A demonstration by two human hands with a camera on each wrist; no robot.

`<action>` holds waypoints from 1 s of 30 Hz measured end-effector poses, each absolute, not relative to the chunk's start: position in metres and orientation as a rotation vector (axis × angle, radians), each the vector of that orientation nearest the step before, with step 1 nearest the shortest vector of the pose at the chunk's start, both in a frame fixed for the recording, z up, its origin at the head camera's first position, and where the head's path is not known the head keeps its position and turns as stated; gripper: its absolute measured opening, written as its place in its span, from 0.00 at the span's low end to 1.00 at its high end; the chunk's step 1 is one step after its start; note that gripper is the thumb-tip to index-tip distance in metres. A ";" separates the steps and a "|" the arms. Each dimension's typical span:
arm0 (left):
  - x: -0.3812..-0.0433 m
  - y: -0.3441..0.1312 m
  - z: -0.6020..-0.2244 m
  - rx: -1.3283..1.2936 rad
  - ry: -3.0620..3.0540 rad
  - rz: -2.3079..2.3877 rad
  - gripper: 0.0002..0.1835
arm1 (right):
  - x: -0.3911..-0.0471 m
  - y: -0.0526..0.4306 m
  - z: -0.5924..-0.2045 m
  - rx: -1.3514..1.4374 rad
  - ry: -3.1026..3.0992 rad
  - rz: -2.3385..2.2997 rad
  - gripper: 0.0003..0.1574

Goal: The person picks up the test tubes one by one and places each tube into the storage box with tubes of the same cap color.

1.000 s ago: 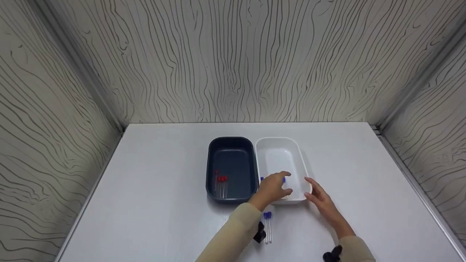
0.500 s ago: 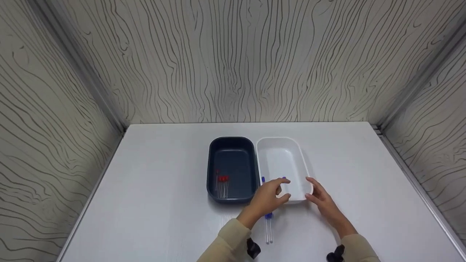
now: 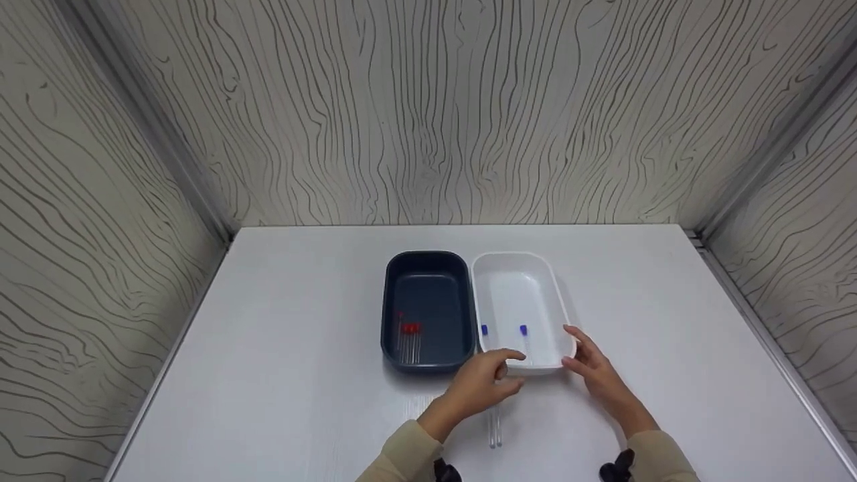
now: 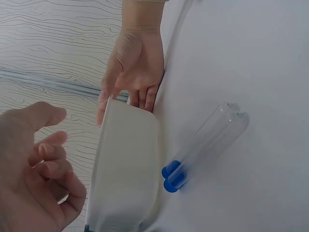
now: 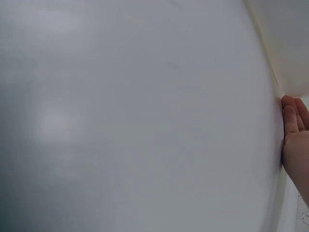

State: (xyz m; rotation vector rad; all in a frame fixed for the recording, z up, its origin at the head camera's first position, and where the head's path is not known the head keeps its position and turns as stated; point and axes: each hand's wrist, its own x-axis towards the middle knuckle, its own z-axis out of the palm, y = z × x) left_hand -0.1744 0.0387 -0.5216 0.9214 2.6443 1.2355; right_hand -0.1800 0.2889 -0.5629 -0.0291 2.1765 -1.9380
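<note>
From the head we look forward and down, high over the table (image 3: 301,321). The left wrist sets us close and turned sideways, facing past the left hand (image 4: 19,157) toward the right hand (image 4: 140,63); these 2 views share the white tray (image 3: 515,294) and 2 tubes (image 4: 207,145). At the right wrist, a pale surface (image 5: 145,121) mostly fills our view, the right hand at its edge.

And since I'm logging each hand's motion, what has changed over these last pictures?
The left hand drew back from over the white rectangular tray to its near edge, uncovering more of the blue-capped clear tubes inside; it holds nothing. The right hand stays at that tray's near right corner; the dark blue rectangular tray and its red-capped clear tubes stay put.
</note>
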 end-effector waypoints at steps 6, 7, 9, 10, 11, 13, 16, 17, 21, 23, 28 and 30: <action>-0.168 0.030 -0.530 0.925 2.637 1.212 0.19 | -0.180 0.289 -0.564 -0.058 2.162 -1.951 0.41; -0.167 0.028 -0.531 0.910 2.615 1.218 0.19 | -0.180 0.289 -0.564 -0.059 2.169 -1.946 0.40; -0.165 0.025 -0.533 0.890 2.590 1.214 0.20 | -0.180 0.289 -0.564 -0.048 2.170 -1.944 0.40; -0.164 0.023 -0.534 0.882 2.576 1.215 0.21 | -0.180 0.290 -0.565 -0.045 2.172 -1.941 0.40; -0.164 0.022 -0.536 0.877 2.562 1.217 0.21 | -0.180 0.290 -0.565 -0.044 2.174 -1.937 0.40; -0.163 0.019 -0.539 0.872 2.546 1.210 0.22 | -0.180 0.290 -0.564 -0.044 2.174 -1.936 0.40; -0.162 0.016 -0.544 0.859 2.532 1.208 0.24 | -0.180 0.291 -0.565 -0.057 2.180 -1.931 0.40; -0.162 0.015 -0.546 0.850 2.525 1.205 0.24 | -0.180 0.291 -0.565 -0.058 2.180 -1.933 0.40; -0.160 0.010 -0.551 0.800 2.516 1.167 0.28 | -0.180 0.291 -0.565 -0.054 2.172 -1.940 0.39; -0.158 0.008 -0.553 0.778 2.527 1.142 0.30 | -0.179 0.290 -0.565 -0.046 2.164 -1.948 0.40; -0.153 0.004 -0.558 0.702 2.534 1.089 0.36 | -0.179 0.289 -0.563 -0.035 2.167 -1.947 0.41; -0.151 0.003 -0.559 0.688 2.534 1.071 0.38 | -0.179 0.289 -0.563 -0.032 2.172 -1.942 0.41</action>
